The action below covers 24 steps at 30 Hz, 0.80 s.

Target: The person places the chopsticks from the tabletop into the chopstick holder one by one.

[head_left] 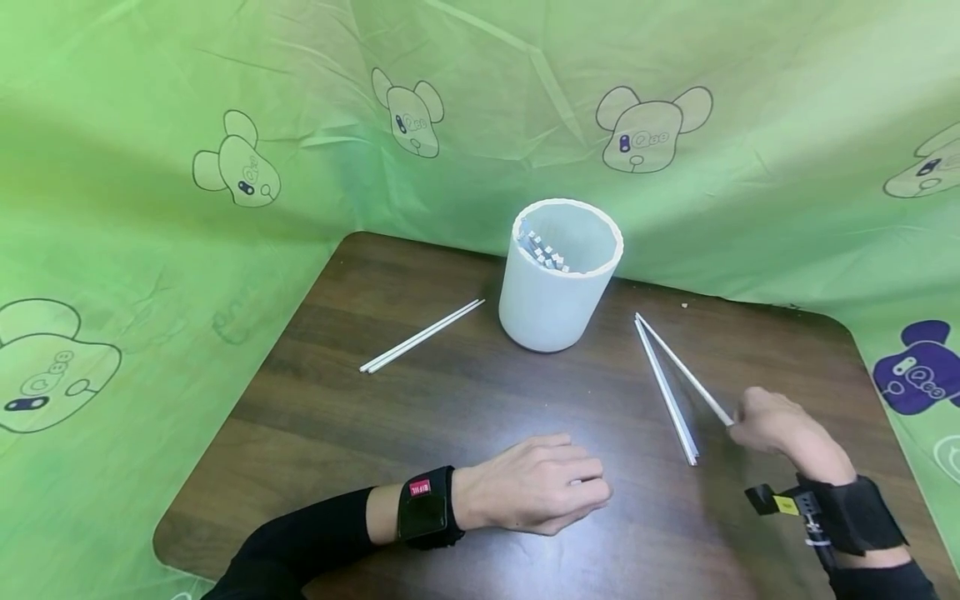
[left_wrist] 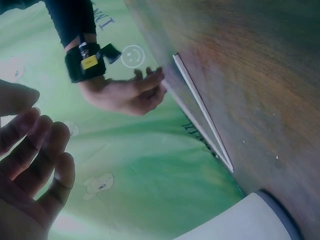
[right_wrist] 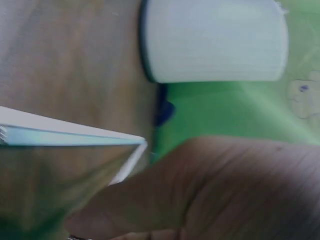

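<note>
My right hand (head_left: 780,427) pinches the near end of a thin white stick (head_left: 686,372) at the right of the table. That stick slants up to the left, its far end meeting the far ends of some white sticks (head_left: 664,390) lying side by side. In the right wrist view the thumb (right_wrist: 135,200) hides the pinched end. My left hand (head_left: 536,485) is over the front middle of the table, fingers loosely bent and holding nothing; the left wrist view shows its bare fingers (left_wrist: 45,155).
A white cylindrical container (head_left: 551,308) stands at the back of the brown table (head_left: 300,450), with several white sticks (head_left: 546,252) inside. Two more white sticks (head_left: 422,337) lie left of it. A green printed cloth (head_left: 480,50) surrounds the table.
</note>
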Motion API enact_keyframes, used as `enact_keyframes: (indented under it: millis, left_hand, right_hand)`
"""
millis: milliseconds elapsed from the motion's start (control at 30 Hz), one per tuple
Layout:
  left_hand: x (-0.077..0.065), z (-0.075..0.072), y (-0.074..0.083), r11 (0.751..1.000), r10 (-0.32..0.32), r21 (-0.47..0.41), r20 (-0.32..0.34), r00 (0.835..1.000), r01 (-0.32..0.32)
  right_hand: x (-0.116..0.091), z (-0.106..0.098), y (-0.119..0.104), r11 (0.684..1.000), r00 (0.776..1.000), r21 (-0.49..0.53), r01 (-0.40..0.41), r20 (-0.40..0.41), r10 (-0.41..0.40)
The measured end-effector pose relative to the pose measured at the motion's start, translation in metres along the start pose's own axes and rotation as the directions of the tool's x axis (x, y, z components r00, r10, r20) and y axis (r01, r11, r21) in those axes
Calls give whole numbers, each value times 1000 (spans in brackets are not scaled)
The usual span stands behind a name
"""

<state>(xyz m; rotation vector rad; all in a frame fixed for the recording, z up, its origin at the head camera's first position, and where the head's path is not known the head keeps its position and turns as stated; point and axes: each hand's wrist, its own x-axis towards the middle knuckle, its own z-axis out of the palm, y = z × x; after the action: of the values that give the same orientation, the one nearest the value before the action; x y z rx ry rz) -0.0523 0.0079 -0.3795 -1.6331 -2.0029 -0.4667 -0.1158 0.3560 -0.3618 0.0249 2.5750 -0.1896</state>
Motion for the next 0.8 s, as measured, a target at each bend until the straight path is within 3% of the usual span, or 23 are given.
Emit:
enact_keyframes:
  millis: [167, 267, 333, 467, 633, 700, 800]
  left_hand:
    - [-2, 0, 0, 1000, -10, 5, 17, 1000, 9]
    - [-2, -1, 0, 1000, -9, 1, 14, 1000, 9]
    - [-3, -1, 0, 1000, -8, 1, 8, 1000, 8]
    - [-3, -1, 0, 1000, 0, 13, -2, 1000, 0]
    - [-4, -1, 1, 1000, 3, 16, 3, 1000, -3]
    - [-5, -2, 1, 1000, 3, 16, 7, 1000, -3]
    - [-6, -2, 1, 1000, -5, 3, 9, 1000, 5]
  right_hand:
    - [-13, -30, 4, 1000, 992, 30, -10, -129, 14]
    - [-19, -44, 3, 998, 954, 57, 9, -300, 8]
    - [-22, -53, 0, 997, 899, 74, 26, -438, 9]
    - [-22, -71, -8, 994, 735, 81, 75, -678, -1]
    - [-25, -93, -15, 985, 553, 97, 140, -833, 4]
    - [-29, -103, -18, 983, 511, 116, 144, -859, 26]
    - [-39, -119, -24, 962, 488, 188, 200, -870, 68]
